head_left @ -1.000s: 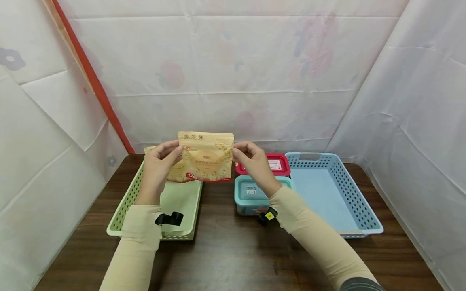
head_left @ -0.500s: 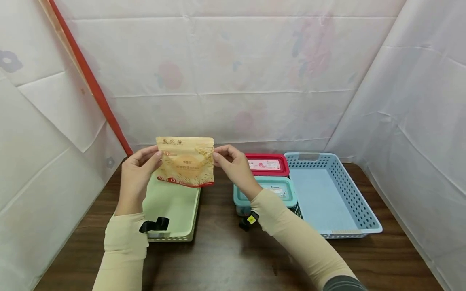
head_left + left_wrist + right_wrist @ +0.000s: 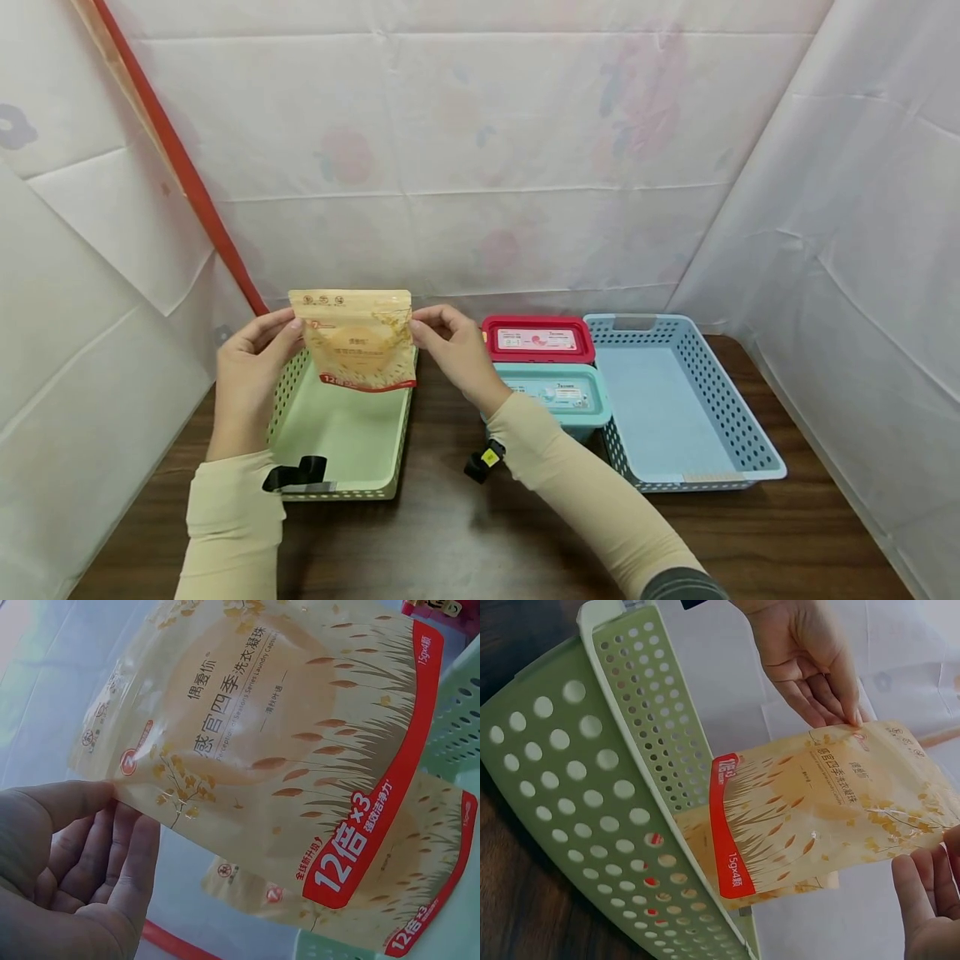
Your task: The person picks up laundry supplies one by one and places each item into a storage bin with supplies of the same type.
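Note:
A yellow laundry capsule pouch with a red lower edge is held upright over the far part of the green basket. My left hand pinches its left edge between thumb and fingers. At the opposite edge, my right hand pinches it the same way. The left wrist view shows the pouch's printed front close up. Behind it, a second matching pouch stands in the basket, also glimpsed through the basket's holes in the right wrist view. In the head view the held pouch hides that second one.
To the right stand a red-lidded box and a teal-lidded box, one behind the other. Beyond them lies a blue perforated basket. Dark wooden table runs beneath, with pale curtains around it.
Both hands have carried the pouch leftward and slightly down, from the gap beside the green basket to above it. The second pouch, earlier seen at its left, is now covered in the head view.

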A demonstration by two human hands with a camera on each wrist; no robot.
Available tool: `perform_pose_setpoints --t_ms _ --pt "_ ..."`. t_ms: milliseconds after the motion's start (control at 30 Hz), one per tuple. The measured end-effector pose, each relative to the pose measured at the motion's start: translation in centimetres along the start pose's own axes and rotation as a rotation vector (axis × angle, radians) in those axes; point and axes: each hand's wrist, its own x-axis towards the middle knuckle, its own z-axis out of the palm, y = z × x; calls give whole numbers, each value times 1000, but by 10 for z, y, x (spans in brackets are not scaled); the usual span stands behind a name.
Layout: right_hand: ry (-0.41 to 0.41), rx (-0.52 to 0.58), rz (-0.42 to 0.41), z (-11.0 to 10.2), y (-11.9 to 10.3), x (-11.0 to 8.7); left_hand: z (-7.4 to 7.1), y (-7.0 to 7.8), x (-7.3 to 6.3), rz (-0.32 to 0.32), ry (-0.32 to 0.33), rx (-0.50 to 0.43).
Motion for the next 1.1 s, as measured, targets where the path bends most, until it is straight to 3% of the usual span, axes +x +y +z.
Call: perform_pose_setpoints --t_ms 233,333,567,767,833,1033,1100 --pt "-5 -77 -9 10 2 1 -8 2 1 19 19 -2" --pt "-6 -88 -4 14 3 2 -11 2 0 23 31 29" --pt "-15 -95 3 20 6 4 -18 1 0 27 16 5" --pt "-29 -135 19 27 11 8 -28 -2 3 11 0 92" --pt "-29 -152 28 29 13 9 -32 -2 4 6 -13 160" --pt "-61 -202 73 33 20 11 -39 0 8 9 -2 547" --pt "-74 -209 86 34 22 11 -40 0 9 -1 7 610"
